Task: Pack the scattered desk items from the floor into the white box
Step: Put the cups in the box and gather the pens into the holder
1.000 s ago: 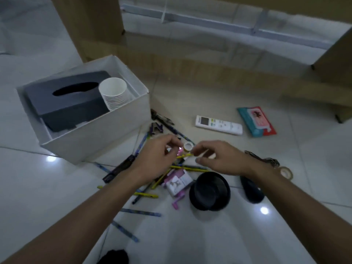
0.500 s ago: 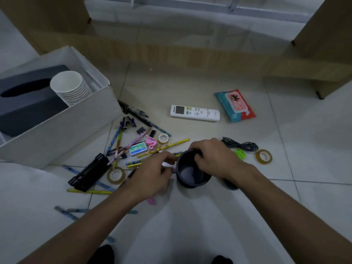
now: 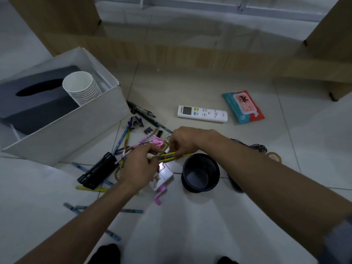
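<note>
L hand (image 3: 139, 165) & R hand (image 3: 182, 142): each grip pinches yellow pencils (image 3: 168, 155) just left of cup (image 3: 200, 173); light, stiff, prob. slippery, so hold mid-shaft.

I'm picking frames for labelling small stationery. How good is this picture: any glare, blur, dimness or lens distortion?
Head view: dim, bluish light; one bright glare spot on the floor beside the left hand; left hand, right hand and their yellow pencils are softly motion-blurred; wide-angle lens bows tile joints and stretches the forearms; the remote is fairly sharp.
</note>
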Motion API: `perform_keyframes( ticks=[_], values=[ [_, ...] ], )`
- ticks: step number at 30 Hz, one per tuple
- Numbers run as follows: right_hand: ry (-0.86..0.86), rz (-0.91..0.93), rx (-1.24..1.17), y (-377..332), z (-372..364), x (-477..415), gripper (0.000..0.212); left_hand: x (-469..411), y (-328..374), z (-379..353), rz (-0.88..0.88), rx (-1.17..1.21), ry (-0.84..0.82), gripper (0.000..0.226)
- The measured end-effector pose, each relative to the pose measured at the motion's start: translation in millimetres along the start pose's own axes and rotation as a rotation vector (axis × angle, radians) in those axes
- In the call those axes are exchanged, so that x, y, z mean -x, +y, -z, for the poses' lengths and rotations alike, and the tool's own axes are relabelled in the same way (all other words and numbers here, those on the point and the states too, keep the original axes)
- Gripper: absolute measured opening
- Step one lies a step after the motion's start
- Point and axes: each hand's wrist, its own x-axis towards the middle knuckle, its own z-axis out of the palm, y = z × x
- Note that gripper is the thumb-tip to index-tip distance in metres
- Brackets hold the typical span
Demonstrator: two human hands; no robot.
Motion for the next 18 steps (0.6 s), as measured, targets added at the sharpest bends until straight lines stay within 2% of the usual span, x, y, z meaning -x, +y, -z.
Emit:
perform_keyframes(
  ticks=[3, 6, 9, 11, 13, 15, 18],
  values=[
    [-0.004, 0.009, 0.033, -1, -12, -11, 0.03, -1, -2, 2, 0.04, 0.055, 0.042, 0.025],
    [-0.039, 0.056, 0.056, -2, -20, -13, 0.025, -2, -5, 6, 0.075, 0.072, 0.068, 0.021],
    [0.002, 0.091, 0.061, 0, -14, -8, 0.024, 0, 2, 11, 0.118, 0.171, 0.136, 0.019],
    [0.091, 0.074, -0.005, 5, 0, 4, 0.022, 1, 12, 11, 0.108, 0.252, 0.255, 0.03],
    [0.24, 0.054, -0.125, 11, 16, 22, 0.017, -1, 26, 9, 0.099, 0.374, 0.383, 0.055],
    [0.386, 0.046, -0.276, 9, 24, 44, 0.014, -5, 48, 10, 0.078, 0.518, 0.44, 0.069],
    [0.503, -0.015, -0.452, 0, 24, 72, 0.014, -13, 80, 13, -0.052, 0.708, 0.338, 0.05]
  ],
)
